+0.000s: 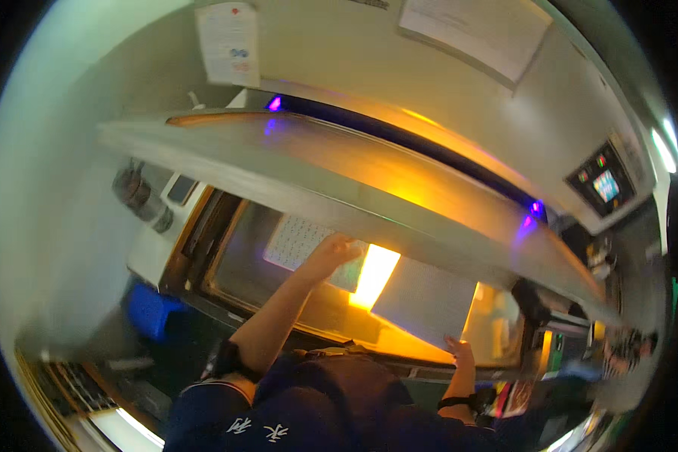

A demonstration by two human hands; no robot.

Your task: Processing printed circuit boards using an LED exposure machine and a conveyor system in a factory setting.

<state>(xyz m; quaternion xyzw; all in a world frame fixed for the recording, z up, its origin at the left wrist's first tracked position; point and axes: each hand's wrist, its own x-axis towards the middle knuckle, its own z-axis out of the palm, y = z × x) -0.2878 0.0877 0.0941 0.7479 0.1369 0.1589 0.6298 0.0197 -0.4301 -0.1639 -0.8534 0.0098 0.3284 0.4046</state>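
My left hand (334,256) reaches over a pale flat panel (290,245) with rows of small dark marks, on the left of a framed glass-like bed (237,271). Its fingers look curled; blur hides what, if anything, is between them. My right hand (460,351) is closed at the near right corner of a plain grey flat panel (422,297), thumb and fingers at its edge. A strip of bright yellow-white light (377,275) shines between the two panels. The far edges of both panels are hidden beneath the raised lid.
A wide raised lid (339,192) of a large machine hangs over the bed, with purple lights at its far corners. A control screen (604,184) is at the right. On the left ledge are a bottle (139,196) and a phone (181,189); a blue bin (152,310) stands below.
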